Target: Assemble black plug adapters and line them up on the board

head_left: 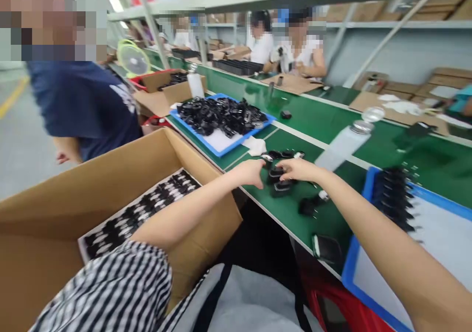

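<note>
My left hand (252,172) is beside a small cluster of black plastic parts (282,188) on the green bench, its thumb and fingers apart with nothing visible between them. Curled over the top of the same cluster, my right hand (298,168) has its thumb and fingers on one of the dark pieces. Motion blur hides the exact make of these parts. Another black part with a pale end (309,205) lies nearer to me, and a flat black rectangular piece (327,248) rests by the bench edge.
A blue-rimmed tray (220,151) heaped with black parts stands further left. At right is another blue-rimmed tray (354,260) with a row of black pieces. A clear bottle (342,145) stands behind my right arm. The cardboard box (206,243) is at left; a person in navy (84,105) is beyond it.
</note>
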### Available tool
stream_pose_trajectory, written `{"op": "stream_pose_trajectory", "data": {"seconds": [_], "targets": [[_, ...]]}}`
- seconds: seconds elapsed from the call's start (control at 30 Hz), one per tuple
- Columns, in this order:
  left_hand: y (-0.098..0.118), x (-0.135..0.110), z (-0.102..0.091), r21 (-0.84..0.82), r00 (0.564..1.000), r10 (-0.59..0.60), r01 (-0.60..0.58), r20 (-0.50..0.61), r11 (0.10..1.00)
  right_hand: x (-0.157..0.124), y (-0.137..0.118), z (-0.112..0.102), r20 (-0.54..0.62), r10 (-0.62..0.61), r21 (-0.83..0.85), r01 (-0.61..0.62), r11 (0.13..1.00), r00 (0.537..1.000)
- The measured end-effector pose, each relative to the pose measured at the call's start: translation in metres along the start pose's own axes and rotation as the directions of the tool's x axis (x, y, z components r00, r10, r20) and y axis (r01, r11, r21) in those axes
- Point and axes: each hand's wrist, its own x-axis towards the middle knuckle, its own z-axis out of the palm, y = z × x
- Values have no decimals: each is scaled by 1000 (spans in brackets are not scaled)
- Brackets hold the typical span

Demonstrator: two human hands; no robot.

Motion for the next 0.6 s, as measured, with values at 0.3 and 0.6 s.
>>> {"op": "stream_pose_trajectory", "data": {"seconds": [0.3, 0.6], "targets": [[3, 12, 58, -339, 978, -62, -10, -200, 941, -21, -2, 6, 149, -38, -125, 57, 991, 988], [82, -18, -6, -237, 791, 360, -521, -494, 820, -140, -51, -47, -392, -16, -20, 9, 1000, 920]]}}
